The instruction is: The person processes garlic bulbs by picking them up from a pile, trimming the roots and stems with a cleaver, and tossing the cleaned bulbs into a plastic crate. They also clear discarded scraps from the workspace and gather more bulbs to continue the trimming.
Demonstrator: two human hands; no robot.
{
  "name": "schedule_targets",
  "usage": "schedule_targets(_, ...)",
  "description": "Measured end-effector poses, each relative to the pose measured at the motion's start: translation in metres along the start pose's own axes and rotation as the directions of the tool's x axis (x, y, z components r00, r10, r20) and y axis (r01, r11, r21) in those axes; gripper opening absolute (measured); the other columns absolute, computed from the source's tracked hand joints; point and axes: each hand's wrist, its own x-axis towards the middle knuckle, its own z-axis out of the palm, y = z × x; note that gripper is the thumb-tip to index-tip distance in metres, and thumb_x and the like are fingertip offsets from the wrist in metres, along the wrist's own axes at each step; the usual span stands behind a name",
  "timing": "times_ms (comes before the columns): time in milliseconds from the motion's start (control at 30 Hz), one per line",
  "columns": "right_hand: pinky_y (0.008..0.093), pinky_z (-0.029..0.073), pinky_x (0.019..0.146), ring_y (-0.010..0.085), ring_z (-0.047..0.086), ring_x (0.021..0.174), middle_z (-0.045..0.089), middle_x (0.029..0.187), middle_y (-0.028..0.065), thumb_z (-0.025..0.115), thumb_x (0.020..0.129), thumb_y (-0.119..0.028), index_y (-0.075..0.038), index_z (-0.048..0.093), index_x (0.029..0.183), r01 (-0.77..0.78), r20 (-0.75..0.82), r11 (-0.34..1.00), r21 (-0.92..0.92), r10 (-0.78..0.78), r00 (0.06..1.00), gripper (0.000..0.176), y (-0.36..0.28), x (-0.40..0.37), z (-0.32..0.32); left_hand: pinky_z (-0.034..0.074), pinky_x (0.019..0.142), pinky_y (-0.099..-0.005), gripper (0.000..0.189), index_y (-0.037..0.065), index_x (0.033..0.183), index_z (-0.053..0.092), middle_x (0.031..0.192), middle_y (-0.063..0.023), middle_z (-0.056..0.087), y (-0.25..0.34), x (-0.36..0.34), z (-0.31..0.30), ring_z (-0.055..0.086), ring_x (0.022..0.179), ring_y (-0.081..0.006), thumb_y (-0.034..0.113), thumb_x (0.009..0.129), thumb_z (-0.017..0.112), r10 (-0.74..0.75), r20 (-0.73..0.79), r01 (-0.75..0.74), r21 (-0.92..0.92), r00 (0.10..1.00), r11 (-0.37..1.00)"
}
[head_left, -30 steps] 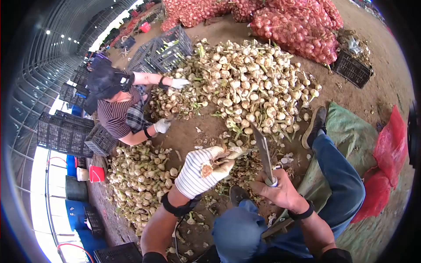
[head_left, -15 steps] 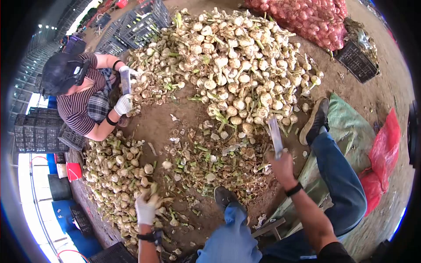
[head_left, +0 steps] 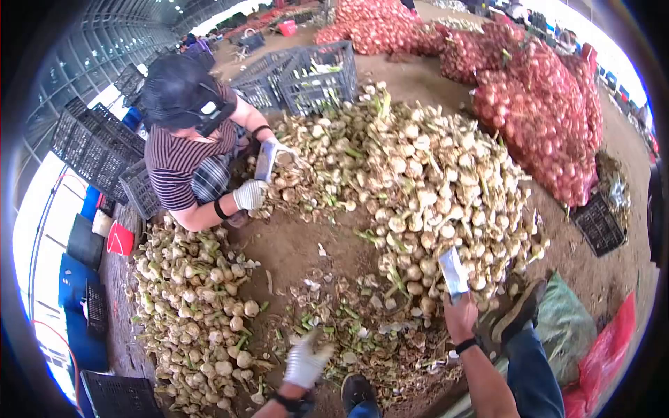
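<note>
My right hand (head_left: 460, 318) is closed around the handle of a cleaver (head_left: 454, 270). The broad, shiny blade points up and away, over the near edge of a large heap of garlic bulbs (head_left: 446, 174). My left hand (head_left: 309, 360), in a white glove, is above the ground between the heaps. Its fingers are slightly blurred but look apart, with nothing visible in them. To its left lies a second pile of garlic bulbs (head_left: 191, 313), many with short stems. Below and between my hands are trimmed stems and dry skins (head_left: 390, 348).
A person (head_left: 188, 153) in a striped shirt and white gloves sits at the left, holding a blade. Dark crates (head_left: 317, 80) stand behind the heap. Red net sacks (head_left: 529, 111) fill the back right. Green sheeting (head_left: 568, 320) and a red bag (head_left: 610, 348) lie at the right.
My left hand has moved right, from the left pile to above the scraps. My right hand still holds the cleaver. The view has tilted up, showing more of the background.
</note>
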Motion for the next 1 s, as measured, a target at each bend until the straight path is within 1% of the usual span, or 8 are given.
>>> schedule_targets(100, 0.0486, 0.051, 0.073, 0.0423, 0.064, 0.083, 0.067, 0.094, 0.0214, 0.074, 0.078, -0.025, -0.002, 0.063, 0.109, -0.012, 0.009, 0.998, 0.056, 0.012, 1.0, 0.04, 0.001, -0.011, -0.008, 0.048, 0.101, -0.0361, 0.051, -0.003, 0.131, 0.055, 0.127, -0.0172, 0.062, 0.047, 0.011, 0.061, 0.059, 0.118, -0.0254, 0.013, 0.086, 0.071, 0.195, 0.191, -0.195, -0.021, 0.962, 0.981)
schedule_targets(233, 0.0479, 0.051, 0.074, 0.0404, 0.064, 0.085, 0.067, 0.093, 0.0209, 0.075, 0.078, -0.033, 0.0, 0.064, 0.103, -0.053, 0.062, 0.998, -0.028, 0.054, 0.997, 0.043, -0.006, -0.011, -0.017, 0.052, 0.091, -0.0275, 0.039, 0.001, 0.125, 0.06, 0.11, -0.0099, 0.069, 0.072, 0.009, 0.105, 0.065, 0.101, -0.0177, 0.012, 0.089, 0.069, 0.204, 0.405, -0.085, -0.293, 0.891, 0.952)
schedule_targets(400, 0.048, 0.052, 0.07, 0.0403, 0.066, 0.082, 0.068, 0.087, 0.0227, 0.074, 0.077, -0.048, 0.002, 0.063, 0.101, -0.063, 0.202, 0.998, -0.019, 0.066, 0.977, 0.057, -0.019, 0.007, -0.002, 0.05, 0.087, -0.0264, 0.037, 0.001, 0.123, 0.062, 0.106, -0.0086, 0.07, 0.041, -0.005, 0.129, 0.063, 0.096, -0.0118, 0.018, 0.091, 0.068, 0.154, 0.412, -0.025, -0.303, 0.898, 0.953)
schedule_targets(767, 0.0442, 0.055, 0.069, 0.0409, 0.067, 0.078, 0.067, 0.081, 0.0269, 0.08, 0.068, -0.042, 0.011, 0.062, 0.095, -0.221, 0.265, 0.951, 0.215, 0.161, 0.951, 0.061, -0.035, -0.025, -0.009, 0.05, 0.081, -0.0245, 0.04, -0.004, 0.123, 0.059, 0.099, -0.0079, 0.071, 0.03, 0.002, 0.132, 0.062, 0.088, -0.0097, 0.018, 0.091, 0.069, 0.062, 0.387, 0.106, -0.398, 0.92, 0.911)
schedule_targets(833, 0.0395, 0.054, 0.071, 0.0317, 0.069, 0.075, 0.069, 0.082, 0.0206, 0.081, 0.072, -0.036, 0.01, 0.063, 0.097, -0.236, 0.29, 0.96, 0.151, 0.185, 0.939, 0.055, -0.036, -0.038, -0.028, 0.049, 0.088, -0.0271, 0.05, -0.005, 0.128, 0.054, 0.111, -0.0133, 0.068, 0.024, 0.005, 0.138, 0.061, 0.099, -0.0133, 0.019, 0.088, 0.072, 0.018, 0.436, 0.162, -0.372, 0.9, 0.914)
schedule_targets(900, 0.0344, 0.054, 0.072, 0.0201, 0.066, 0.072, 0.071, 0.085, 0.0128, 0.075, 0.082, -0.026, 0.008, 0.065, 0.098, -0.167, 0.218, 0.773, 0.612, 0.038, 0.975, 0.038, -0.02, -0.057, -0.029, 0.047, 0.097, -0.0324, 0.07, -0.006, 0.135, 0.046, 0.122, -0.0153, 0.062, -0.003, 0.011, 0.159, 0.059, 0.11, -0.0215, 0.023, 0.08, 0.079, 0.358, 0.248, -0.266, -0.339, 0.9, 0.903)
schedule_targets(933, 0.0299, 0.052, 0.069, 0.0121, 0.062, 0.075, 0.07, 0.089, 0.0063, 0.07, 0.089, -0.016, 0.003, 0.067, 0.102, -0.284, 0.297, 0.496, 0.821, 0.055, 0.953, 0.023, -0.046, -0.069, -0.054, 0.047, 0.097, -0.0324, 0.07, -0.006, 0.135, 0.046, 0.122, -0.0153, 0.062, 0.007, 0.006, 0.153, 0.059, 0.11, -0.0215, 0.023, 0.08, 0.079, 0.356, 0.247, -0.264, -0.341, 0.901, 0.903)
schedule_targets(1000, 0.0307, 0.053, 0.068, 0.0126, 0.063, 0.076, 0.07, 0.093, 0.0071, 0.071, 0.088, -0.016, 0.004, 0.065, 0.106, -0.318, 0.376, 0.576, 0.753, 0.019, 0.926, 0.028, -0.046, -0.084, -0.08, 0.04, 0.106, -0.0411, 0.096, -0.007, 0.14, 0.039, 0.132, -0.0273, 0.052, 0.045, -0.008, 0.131, 0.051, 0.123, -0.037, 0.041, 0.069, 0.083, 0.467, 0.236, -0.513, 0.203, 0.852, 0.834)
